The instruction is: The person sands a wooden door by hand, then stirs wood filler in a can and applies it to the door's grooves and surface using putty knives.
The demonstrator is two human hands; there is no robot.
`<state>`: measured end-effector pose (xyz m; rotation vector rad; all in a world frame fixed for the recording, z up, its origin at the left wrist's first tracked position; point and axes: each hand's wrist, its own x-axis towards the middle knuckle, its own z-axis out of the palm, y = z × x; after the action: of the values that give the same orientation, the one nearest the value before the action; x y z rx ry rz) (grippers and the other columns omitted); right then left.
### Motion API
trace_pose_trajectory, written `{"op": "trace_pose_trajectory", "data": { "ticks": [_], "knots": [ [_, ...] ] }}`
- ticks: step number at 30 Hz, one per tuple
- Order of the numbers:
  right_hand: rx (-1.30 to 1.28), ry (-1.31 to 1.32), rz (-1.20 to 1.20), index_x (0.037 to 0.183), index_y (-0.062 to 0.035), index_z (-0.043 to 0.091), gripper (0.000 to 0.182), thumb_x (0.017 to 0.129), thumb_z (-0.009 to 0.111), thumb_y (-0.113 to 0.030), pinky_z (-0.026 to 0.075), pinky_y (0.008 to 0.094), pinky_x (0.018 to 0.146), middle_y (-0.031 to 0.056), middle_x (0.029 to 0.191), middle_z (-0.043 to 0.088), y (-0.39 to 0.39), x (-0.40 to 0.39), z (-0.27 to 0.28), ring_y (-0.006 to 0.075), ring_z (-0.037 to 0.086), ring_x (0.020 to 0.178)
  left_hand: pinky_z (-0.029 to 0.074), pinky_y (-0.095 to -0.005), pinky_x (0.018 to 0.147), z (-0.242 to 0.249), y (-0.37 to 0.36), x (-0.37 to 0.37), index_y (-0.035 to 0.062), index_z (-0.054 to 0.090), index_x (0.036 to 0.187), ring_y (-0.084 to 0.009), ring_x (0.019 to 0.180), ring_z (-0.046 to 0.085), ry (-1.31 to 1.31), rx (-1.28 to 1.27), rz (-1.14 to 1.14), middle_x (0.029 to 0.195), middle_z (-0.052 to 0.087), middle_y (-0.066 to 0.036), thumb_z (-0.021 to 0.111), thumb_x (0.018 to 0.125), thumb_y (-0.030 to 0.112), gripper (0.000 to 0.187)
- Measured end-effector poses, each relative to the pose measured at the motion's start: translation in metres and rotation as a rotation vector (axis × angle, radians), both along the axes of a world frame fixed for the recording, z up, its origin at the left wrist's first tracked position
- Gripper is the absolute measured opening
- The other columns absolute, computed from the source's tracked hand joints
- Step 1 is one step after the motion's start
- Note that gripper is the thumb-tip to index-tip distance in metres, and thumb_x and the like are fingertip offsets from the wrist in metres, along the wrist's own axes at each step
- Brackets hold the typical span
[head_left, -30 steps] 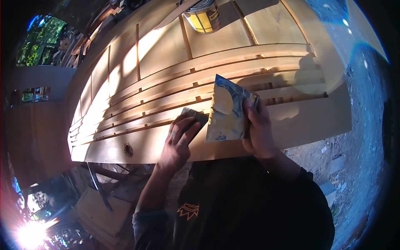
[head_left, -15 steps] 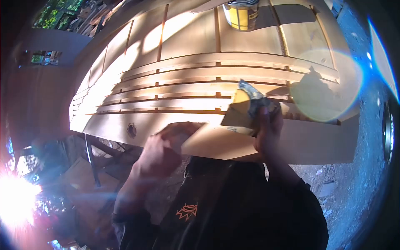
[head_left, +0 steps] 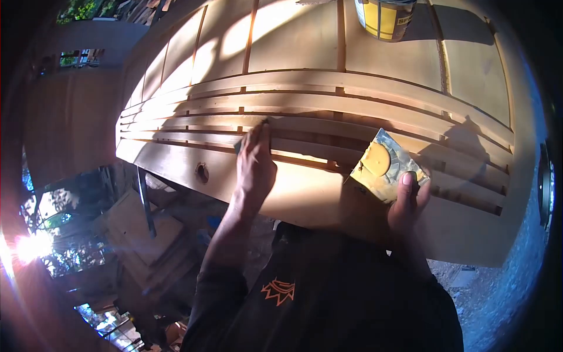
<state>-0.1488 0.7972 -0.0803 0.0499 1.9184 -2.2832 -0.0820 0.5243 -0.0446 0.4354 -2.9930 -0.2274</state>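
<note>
A wooden door-like panel [head_left: 293,53] with several long slats [head_left: 305,126] lies in front of me. My left hand [head_left: 256,170] is at the slats, fingers pressed together around something dark, mostly hidden, whose edge shows beside the fingers. In my right hand [head_left: 409,202] is a flat metal plate [head_left: 399,157], pinched at its lower right corner with the thumb on top. Yellowish putty [head_left: 376,160] is spread on the plate, which is over the right part of the slats.
A yellow tin [head_left: 387,19] stands on the panel's far side. A round hole [head_left: 202,172] pierces the near rail at the left. Below the panel's left edge are a metal leg [head_left: 146,202] and stacked boards [head_left: 141,232]. Bright sun glares at the far left.
My left hand has moved up from the near rail onto the slats. The plate in my right hand has shifted right and turned, so its putty faces the camera. The view has shifted too.
</note>
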Motion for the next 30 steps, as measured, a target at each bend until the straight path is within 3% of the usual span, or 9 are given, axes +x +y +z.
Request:
{"op": "trace_pose_trajectory", "data": {
  "ticks": [2, 4, 5, 8, 14, 17, 24, 28, 30],
  "knots": [
    [0.013, -0.018, -0.032, 0.114, 0.0054, 0.043, 0.035, 0.090, 0.049, -0.020, 0.042, 0.0292, 0.083, 0.0113, 0.101, 0.055, -0.003, 0.000, 0.000, 0.0147, 0.051, 0.092, 0.042, -0.0413, 0.095, 0.027, 0.016, -0.007, -0.0051, 0.053, 0.116, -0.0368, 0.108, 0.053, -0.094, 0.236, -0.030, 0.116, 0.055, -0.021, 0.045, 0.068, -0.013, 0.049],
    [0.021, -0.063, -0.037, 0.114, 0.0048, 0.044, 0.040, 0.089, 0.053, -0.026, 0.042, 0.0285, 0.082, 0.0104, 0.100, 0.056, -0.002, -0.001, 0.000, 0.0150, 0.052, 0.091, 0.044, -0.0408, 0.093, 0.036, 0.003, -0.008, -0.0052, 0.054, 0.114, -0.0370, 0.104, 0.056, -0.047, 0.246, -0.023, 0.112, 0.057, -0.023, 0.043, 0.069, -0.014, 0.047],
    [-0.040, -0.081, -0.080, 0.112, 0.0053, 0.044, 0.033, 0.089, 0.049, -0.017, 0.041, 0.0293, 0.085, 0.0116, 0.101, 0.054, -0.004, 0.001, -0.002, 0.0151, 0.051, 0.092, 0.045, -0.0404, 0.090, 0.041, -0.004, -0.013, -0.0049, 0.055, 0.113, -0.0372, 0.101, 0.057, -0.014, 0.127, 0.024, 0.108, 0.059, -0.023, 0.042, 0.070, -0.015, 0.046],
    [-0.084, -0.063, -0.085, 0.111, 0.0052, 0.044, 0.032, 0.088, 0.050, -0.017, 0.041, 0.0298, 0.085, 0.0122, 0.101, 0.054, -0.007, 0.001, -0.002, 0.0157, 0.051, 0.091, 0.043, -0.0395, 0.094, 0.025, -0.019, -0.016, -0.0048, 0.055, 0.114, -0.0371, 0.106, 0.055, -0.165, 0.186, 0.199, 0.111, 0.058, -0.024, 0.043, 0.068, -0.015, 0.049],
    [-0.028, 0.016, -0.192, 0.110, 0.0058, 0.044, 0.033, 0.089, 0.049, -0.020, 0.041, 0.0302, 0.084, 0.0128, 0.099, 0.054, -0.009, -0.001, -0.001, 0.0168, 0.052, 0.091, 0.039, -0.0434, 0.093, 0.011, 0.067, -0.030, -0.0055, 0.049, 0.119, -0.0362, 0.107, 0.049, -0.113, 0.093, -0.023, 0.114, 0.052, -0.022, 0.046, 0.067, -0.010, 0.052],
    [-0.041, -0.007, -0.283, 0.111, 0.0051, 0.044, 0.035, 0.090, 0.050, -0.023, 0.040, 0.0305, 0.086, 0.0113, 0.100, 0.053, -0.006, -0.001, -0.001, 0.0164, 0.051, 0.093, 0.041, -0.0435, 0.093, 0.020, 0.048, -0.023, -0.0073, 0.052, 0.115, -0.0386, 0.105, 0.051, -0.054, 0.306, -0.102, 0.111, 0.055, -0.024, 0.045, 0.066, -0.012, 0.049],
    [-0.076, -0.036, -0.216, 0.112, 0.0044, 0.043, 0.036, 0.091, 0.051, -0.023, 0.040, 0.0310, 0.086, 0.0118, 0.102, 0.052, -0.001, -0.004, 0.006, 0.0169, 0.050, 0.093, 0.046, -0.0415, 0.088, 0.009, 0.035, -0.031, -0.0050, 0.054, 0.115, -0.0364, 0.100, 0.056, -0.143, -0.022, 0.046, 0.112, 0.056, -0.022, 0.046, 0.071, -0.010, 0.045],
    [-0.088, -0.018, -0.372, 0.115, 0.0056, 0.043, 0.034, 0.092, 0.049, -0.019, 0.042, 0.0314, 0.086, 0.0139, 0.105, 0.053, -0.002, -0.008, 0.002, 0.0187, 0.052, 0.097, 0.040, -0.0437, 0.093, 0.009, 0.082, -0.035, -0.0071, 0.052, 0.115, -0.0351, 0.106, 0.051, -0.121, 0.082, -0.051, 0.116, 0.053, -0.022, 0.048, 0.067, -0.008, 0.049],
    [-0.117, -0.014, -0.347, 0.116, 0.0055, 0.043, 0.037, 0.092, 0.051, -0.021, 0.043, 0.0332, 0.088, 0.0152, 0.108, 0.053, 0.002, -0.011, 0.003, 0.0205, 0.053, 0.098, 0.044, -0.0412, 0.090, 0.027, 0.063, -0.035, -0.0068, 0.053, 0.114, -0.0366, 0.100, 0.055, -0.109, 0.312, -0.108, 0.107, 0.058, -0.022, 0.045, 0.069, -0.011, 0.045]
  ]
}}
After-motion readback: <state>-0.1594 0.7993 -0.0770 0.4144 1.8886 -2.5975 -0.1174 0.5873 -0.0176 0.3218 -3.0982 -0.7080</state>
